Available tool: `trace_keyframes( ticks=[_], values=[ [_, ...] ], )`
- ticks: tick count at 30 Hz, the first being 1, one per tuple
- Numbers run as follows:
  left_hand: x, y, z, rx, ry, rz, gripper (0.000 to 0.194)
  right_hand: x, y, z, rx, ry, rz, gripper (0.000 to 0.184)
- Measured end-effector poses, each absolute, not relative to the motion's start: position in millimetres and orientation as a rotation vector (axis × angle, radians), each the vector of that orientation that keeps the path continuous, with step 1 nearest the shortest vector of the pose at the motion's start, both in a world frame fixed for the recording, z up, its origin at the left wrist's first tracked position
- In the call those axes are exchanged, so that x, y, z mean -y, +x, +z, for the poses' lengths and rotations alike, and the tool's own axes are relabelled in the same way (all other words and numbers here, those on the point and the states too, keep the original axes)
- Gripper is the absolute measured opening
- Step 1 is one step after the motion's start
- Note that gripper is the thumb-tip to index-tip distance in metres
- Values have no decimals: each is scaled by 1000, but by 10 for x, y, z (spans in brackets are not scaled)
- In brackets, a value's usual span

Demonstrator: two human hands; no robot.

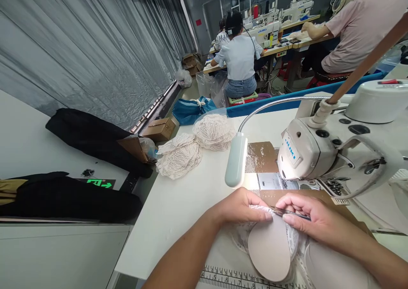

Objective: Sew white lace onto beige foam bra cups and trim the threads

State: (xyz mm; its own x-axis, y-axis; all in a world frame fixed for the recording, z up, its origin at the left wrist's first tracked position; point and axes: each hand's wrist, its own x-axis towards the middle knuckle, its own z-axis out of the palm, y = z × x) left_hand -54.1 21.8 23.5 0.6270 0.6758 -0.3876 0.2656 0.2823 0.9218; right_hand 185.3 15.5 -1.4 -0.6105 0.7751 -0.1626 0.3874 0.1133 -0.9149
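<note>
My left hand [250,208] pinches the white lace edge [259,210] of a bra piece between thumb and fingers. Below that grip hangs its smooth, pale beige cup [269,248], with patterned lace around it. In my right hand [306,214] are slim, dark metal thread snips [301,215], held between thumb and fingers. Their pointed tip meets the lace edge right beside my left thumb; whether the blades are apart is too small to tell. Another pale cup [333,265] lies under my right forearm, partly covered by it.
A white JUKI sewing machine [306,148] stands at the right of the white table [178,212]. A lamp [236,159] hangs left of its needle area. Two lace bundles [180,155] lie at the far left edge. A printed ruler [229,278] runs along the front. Several people sit at machines beyond.
</note>
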Motion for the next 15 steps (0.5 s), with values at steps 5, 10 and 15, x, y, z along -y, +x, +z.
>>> trace_keyframes(
  ticks=[5,10,15],
  values=[
    [-209,-509,234,-900,1309,289,35,-134,1786,47,2095,-1078,1501,21],
    [-209,-488,243,-910,1299,253,42,-99,1728,58,2051,-1078,1530,24],
    [-212,-501,249,-922,1287,245,39,-94,1721,-24,1977,-1174,1428,29]
  ],
)
